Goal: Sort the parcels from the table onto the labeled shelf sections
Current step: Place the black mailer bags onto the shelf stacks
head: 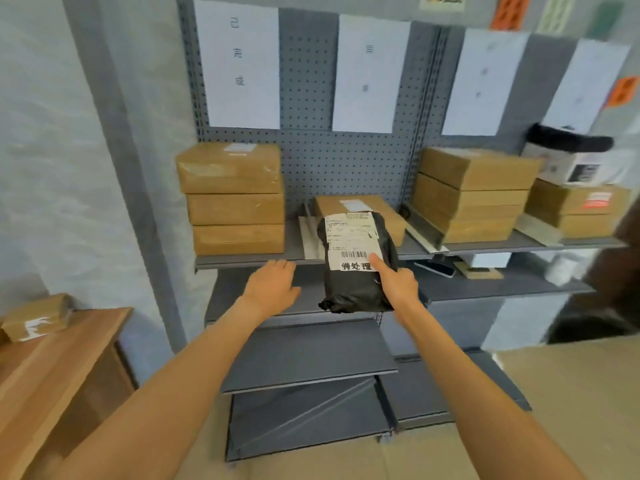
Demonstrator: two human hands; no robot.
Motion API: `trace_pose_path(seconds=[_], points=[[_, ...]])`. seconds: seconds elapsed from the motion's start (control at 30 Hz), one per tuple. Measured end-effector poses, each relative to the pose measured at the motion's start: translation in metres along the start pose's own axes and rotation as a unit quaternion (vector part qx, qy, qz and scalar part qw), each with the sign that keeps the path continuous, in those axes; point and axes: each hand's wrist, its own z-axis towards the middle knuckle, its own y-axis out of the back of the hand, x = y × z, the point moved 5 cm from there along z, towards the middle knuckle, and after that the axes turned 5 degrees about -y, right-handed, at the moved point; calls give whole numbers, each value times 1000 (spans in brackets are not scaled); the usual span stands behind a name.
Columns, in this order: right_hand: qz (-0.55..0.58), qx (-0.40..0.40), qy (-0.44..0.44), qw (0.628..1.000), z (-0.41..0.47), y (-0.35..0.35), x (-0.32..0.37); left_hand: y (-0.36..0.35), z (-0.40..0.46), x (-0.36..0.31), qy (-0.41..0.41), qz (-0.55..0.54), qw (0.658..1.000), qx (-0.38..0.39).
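Clearly, from the head view, the black parcel [356,261] is up in front of the shelf edge [259,262], held by the right hand [398,284]. The index finger lies straight across the white label [353,252] on the parcel's face; the remaining fingers are hidden behind the bag, so the grip looks like a one-sided pinch, though how firmly they curl round it cannot be told. Just beyond the fingertip, a flat brown box [360,211] already sits in the middle section under a paper sign [369,74].

The left hand [273,285] holds nothing, fingers relaxed and spread, hovering near the shelf edge to the left of the parcel and apart from it.

The bag is soft, and its lower end [339,304] droops below the fingers. With support on one side only, it could sag, twist out of the hold and drop to the lower shelf [304,362]. Pushed in flat, it could also catch on the shelf lip or shove the brown box backward. The stacked boxes [235,199] left of the fingers leave little room to spare. The signs are too blurred to confirm the right section.
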Motion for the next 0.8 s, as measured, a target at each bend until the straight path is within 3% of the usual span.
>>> trace_pose_path(seconds=[0.4,0.8], points=[[26,-197,-5,980,36,253,-4,-10,142,-239,-222,-65,972,-41],[54,-279,-15,959,146,409,23,-25,296,-391,-284,-95,951,-81]])
